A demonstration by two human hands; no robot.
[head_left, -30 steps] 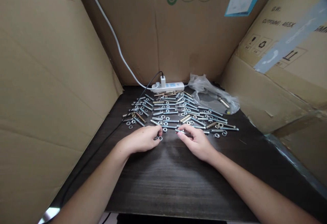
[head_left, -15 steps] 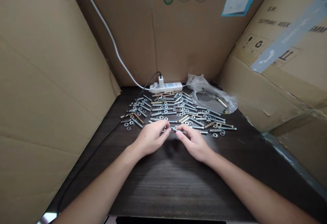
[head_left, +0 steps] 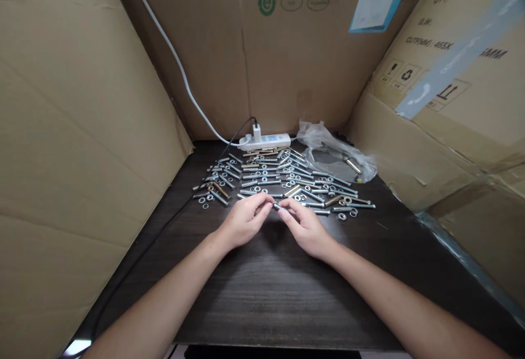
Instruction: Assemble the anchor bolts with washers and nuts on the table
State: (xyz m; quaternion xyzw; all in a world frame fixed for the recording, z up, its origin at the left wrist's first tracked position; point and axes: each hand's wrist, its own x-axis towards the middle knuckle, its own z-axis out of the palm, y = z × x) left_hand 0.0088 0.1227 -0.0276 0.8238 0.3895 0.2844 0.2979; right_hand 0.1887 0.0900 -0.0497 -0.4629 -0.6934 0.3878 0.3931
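Observation:
A small silvery metal bolt (head_left: 277, 206) is held between my two hands, above the front edge of the spread of hardware. My left hand (head_left: 245, 219) pinches its left end with thumb and forefinger. Thumb and fingers of my right hand (head_left: 307, 229) close on the other end. Only a short length of the bolt shows between the fingertips, so I cannot tell whether a nut or washer is on it. Just beyond lie rows of bolts and metal sleeves (head_left: 268, 182), silver and brass-coloured, with loose nuts and washers (head_left: 342, 217) among them.
Behind the hardware sits a white power strip (head_left: 270, 141) with a charger plugged in. A clear plastic bag (head_left: 328, 148) holding a few metal pieces lies at the back right. A black cable (head_left: 158, 233) runs down the left of the dark table (head_left: 283, 293). Cardboard walls (head_left: 283, 69) enclose three sides.
The view has shifted slightly. My right hand sits a little closer to my left, and less of the bolt shows between them. Both hands keep their grip.

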